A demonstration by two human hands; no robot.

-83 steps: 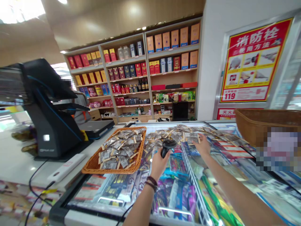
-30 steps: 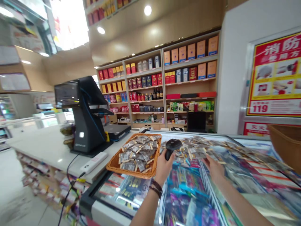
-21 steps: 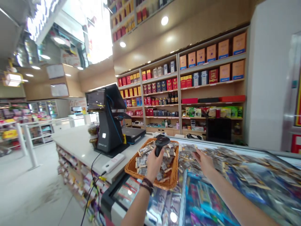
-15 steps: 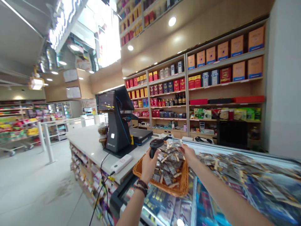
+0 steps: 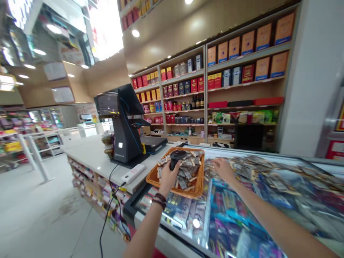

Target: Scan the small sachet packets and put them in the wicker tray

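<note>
My left hand (image 5: 169,176) is wrapped round the handle of a black handheld barcode scanner (image 5: 177,156). The scanner is held above an orange wicker basket (image 5: 153,178), which holds several small clear-and-brown packets (image 5: 185,173). To the right of the basket, my right hand (image 5: 223,169) is at the near left end of a wide spread of similar packets (image 5: 249,168) lying on the glass top. Its fingers are bent together, and whether a packet is between them cannot be made out.
A black checkout terminal (image 5: 124,132) stands on the white counter (image 5: 88,148), with a white cabled power strip (image 5: 133,173) near its edge. Under my arms is a glass-topped freezer (image 5: 228,215) filled with packaged goods. Shelves of boxes (image 5: 188,89) line the back wall.
My right hand has moved from the basket's right side to the spread of packets. The left hand still holds the scanner over the basket. The view has turned right and down.
</note>
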